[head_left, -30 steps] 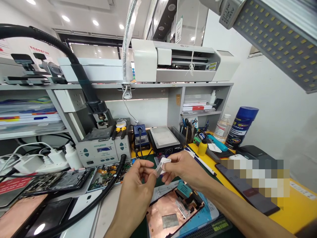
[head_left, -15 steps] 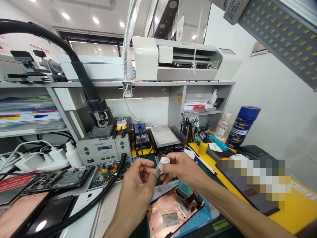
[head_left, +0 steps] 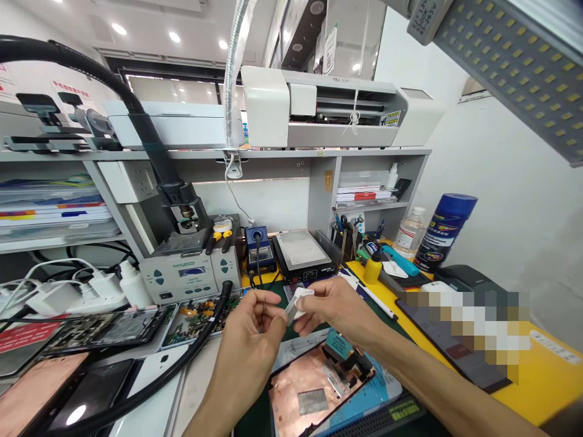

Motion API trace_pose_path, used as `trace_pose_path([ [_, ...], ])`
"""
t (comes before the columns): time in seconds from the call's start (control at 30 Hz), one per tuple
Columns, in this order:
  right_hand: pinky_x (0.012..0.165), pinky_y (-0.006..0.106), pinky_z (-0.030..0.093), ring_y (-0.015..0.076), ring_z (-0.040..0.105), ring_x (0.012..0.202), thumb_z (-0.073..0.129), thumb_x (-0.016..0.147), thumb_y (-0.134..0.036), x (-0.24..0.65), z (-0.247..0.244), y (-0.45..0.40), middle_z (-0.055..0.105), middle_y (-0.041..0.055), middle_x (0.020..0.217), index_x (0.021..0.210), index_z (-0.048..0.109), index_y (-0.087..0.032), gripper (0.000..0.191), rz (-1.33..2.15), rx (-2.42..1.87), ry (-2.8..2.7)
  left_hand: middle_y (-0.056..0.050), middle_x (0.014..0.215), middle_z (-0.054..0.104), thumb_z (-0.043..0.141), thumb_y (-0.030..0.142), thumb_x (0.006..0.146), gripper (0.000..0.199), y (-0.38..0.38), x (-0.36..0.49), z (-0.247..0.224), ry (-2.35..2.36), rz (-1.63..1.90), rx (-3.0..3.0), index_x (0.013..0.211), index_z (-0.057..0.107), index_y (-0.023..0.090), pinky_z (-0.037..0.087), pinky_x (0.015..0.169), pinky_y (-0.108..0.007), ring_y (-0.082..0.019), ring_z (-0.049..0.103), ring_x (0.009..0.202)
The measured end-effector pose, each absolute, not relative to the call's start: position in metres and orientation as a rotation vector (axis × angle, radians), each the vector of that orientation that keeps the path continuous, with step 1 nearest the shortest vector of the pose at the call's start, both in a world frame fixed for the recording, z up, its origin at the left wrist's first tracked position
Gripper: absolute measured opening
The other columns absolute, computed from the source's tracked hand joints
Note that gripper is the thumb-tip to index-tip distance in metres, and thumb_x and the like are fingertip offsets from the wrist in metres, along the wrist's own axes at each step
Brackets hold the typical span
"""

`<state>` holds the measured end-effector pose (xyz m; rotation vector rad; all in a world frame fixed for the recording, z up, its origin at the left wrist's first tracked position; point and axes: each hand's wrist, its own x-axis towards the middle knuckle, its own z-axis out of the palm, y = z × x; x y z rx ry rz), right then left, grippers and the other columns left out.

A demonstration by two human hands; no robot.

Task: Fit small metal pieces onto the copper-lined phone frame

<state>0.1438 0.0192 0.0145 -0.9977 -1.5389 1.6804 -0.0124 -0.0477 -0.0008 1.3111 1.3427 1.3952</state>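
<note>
Between both hands is a small white piece [head_left: 299,300], perhaps paper or cloth, around a thin greyish strip; its exact nature is unclear. The fingertips of my left hand [head_left: 255,334] pinch the strip's left end. My right hand [head_left: 330,306] grips the white piece with thumb and fingers. Below the hands lies an opened device with a copper-coloured sheet [head_left: 296,388], a grey patch and a teal part [head_left: 337,345]. It rests on a blue and white pad [head_left: 353,409].
A black hose [head_left: 200,346] curves across the left side over a tray of circuit boards [head_left: 189,321]. Behind the hands stand a hot plate [head_left: 303,250] and a soldering unit [head_left: 259,255]. A yellow bottle [head_left: 372,269] and blue spray can [head_left: 446,230] are at the right.
The white piece looks more folded over the strip, and my right fingers have closed further around it. Both hands stay in nearly the same place.
</note>
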Motion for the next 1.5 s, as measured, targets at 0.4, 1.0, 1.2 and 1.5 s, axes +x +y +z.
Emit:
trace_pose_path([
  [0.4, 0.057, 0.028, 0.059, 0.0179, 0.069, 0.064, 0.076, 0.069, -0.020, 0.148, 0.008, 0.023, 0.067, 0.0014, 0.067, 0.076, 0.066, -0.013, 0.015, 1.812, -0.846, -1.554, 0.004, 0.072, 0.061, 0.062, 0.034, 0.086, 0.022, -0.049, -0.014, -0.002, 1.328, 1.349, 1.357, 0.099, 0.050, 0.021, 0.040, 0.059, -0.027, -0.015, 0.055, 0.068],
  [1.0, 0.062, 0.030, 0.061, 0.0209, 0.073, 0.062, 0.067, 0.072, -0.024, 0.142, 0.012, 0.016, 0.073, 0.0068, 0.064, 0.074, 0.071, -0.012, 0.013, 1.600, -1.015, -1.629, 0.004, 0.073, 0.058, 0.060, 0.033, 0.088, 0.019, -0.050, -0.013, -0.001, 1.351, 1.353, 1.370, 0.099, 0.050, 0.021, 0.038, 0.057, -0.025, -0.013, 0.052, 0.065],
  [1.2, 0.061, 0.031, 0.061, 0.0227, 0.074, 0.063, 0.066, 0.074, -0.023, 0.142, 0.010, 0.018, 0.074, 0.0081, 0.065, 0.073, 0.070, -0.011, 0.013, 1.596, -1.021, -1.611, 0.004, 0.071, 0.058, 0.060, 0.033, 0.088, 0.018, -0.049, -0.015, -0.001, 1.339, 1.356, 1.368, 0.098, 0.050, 0.021, 0.038, 0.057, -0.025, -0.013, 0.052, 0.065],
  [1.5, 0.058, 0.032, 0.061, 0.0247, 0.074, 0.062, 0.066, 0.077, -0.029, 0.142, 0.003, 0.018, 0.074, 0.0081, 0.062, 0.064, 0.062, -0.014, 0.020, 1.583, -0.983, -1.579, 0.005, 0.070, 0.059, 0.063, 0.032, 0.085, 0.021, -0.047, -0.015, 0.001, 1.325, 1.375, 1.298, 0.096, 0.051, 0.020, 0.037, 0.056, -0.023, -0.012, 0.049, 0.062],
])
